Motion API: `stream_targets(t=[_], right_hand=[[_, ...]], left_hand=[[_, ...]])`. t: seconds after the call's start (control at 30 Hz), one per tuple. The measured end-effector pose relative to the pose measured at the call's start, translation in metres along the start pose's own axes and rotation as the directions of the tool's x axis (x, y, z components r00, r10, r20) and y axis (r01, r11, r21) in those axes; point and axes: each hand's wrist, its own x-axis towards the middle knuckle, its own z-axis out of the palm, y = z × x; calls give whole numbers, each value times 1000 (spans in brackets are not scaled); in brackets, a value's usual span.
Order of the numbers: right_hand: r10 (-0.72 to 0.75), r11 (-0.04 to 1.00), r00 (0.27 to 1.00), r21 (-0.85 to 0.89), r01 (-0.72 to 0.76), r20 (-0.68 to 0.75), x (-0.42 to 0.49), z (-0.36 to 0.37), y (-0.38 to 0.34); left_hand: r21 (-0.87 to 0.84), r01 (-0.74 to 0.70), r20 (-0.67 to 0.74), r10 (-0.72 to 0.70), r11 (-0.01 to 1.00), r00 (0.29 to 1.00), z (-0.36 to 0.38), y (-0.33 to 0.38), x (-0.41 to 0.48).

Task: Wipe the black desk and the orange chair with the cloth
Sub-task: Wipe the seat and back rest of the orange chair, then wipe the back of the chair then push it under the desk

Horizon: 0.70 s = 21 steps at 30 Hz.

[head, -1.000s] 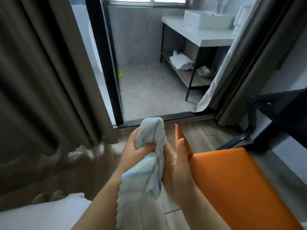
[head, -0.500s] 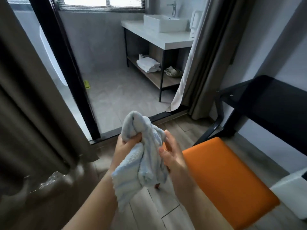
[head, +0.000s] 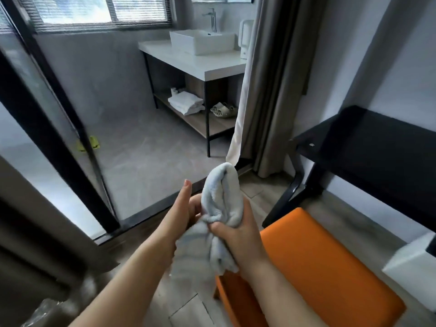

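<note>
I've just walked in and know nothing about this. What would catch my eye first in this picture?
First, the pale blue cloth bunched up in the middle, gripped by the right hand with the left hand against its other side. Next, the bright orange chair seat low on the right, beneath the right forearm. Behind it, the black desk stands against the right wall, and a white sink sits on a counter in the tiled room beyond.

Both bare forearms are reaching forward, the hands meeting at mid-frame. The right hand (head: 238, 228) is gripping a bunched cloth (head: 220, 204), thumb pressing into its folds. The left hand (head: 182, 208) is lying against the cloth's left side, thumb pointing upward.
</note>
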Motion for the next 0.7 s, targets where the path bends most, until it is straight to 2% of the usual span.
stream_targets(t=[0.17,0.33,0.47,0.6,0.7], right_hand=[[113,993,983,-27,-118,-143,47,-20,12],[161,986,927,6,-169,-339,93,-21,35],[188,981,782,73,-181,-594,131,-1,51],[198,978,640,112,-174,-742,143,24,55],[171,983,523,105,-153,-835,135,37,52]], left_hand=[[84,64,47,-68,994,997,-6,5,42],[238,62,118,-92,969,989,-1,10,104],[396,76,212,-171,915,962,-9,22,154],[482,78,338,-267,873,903,-17,39,184],[555,48,446,-347,830,825,-18,41,194]])
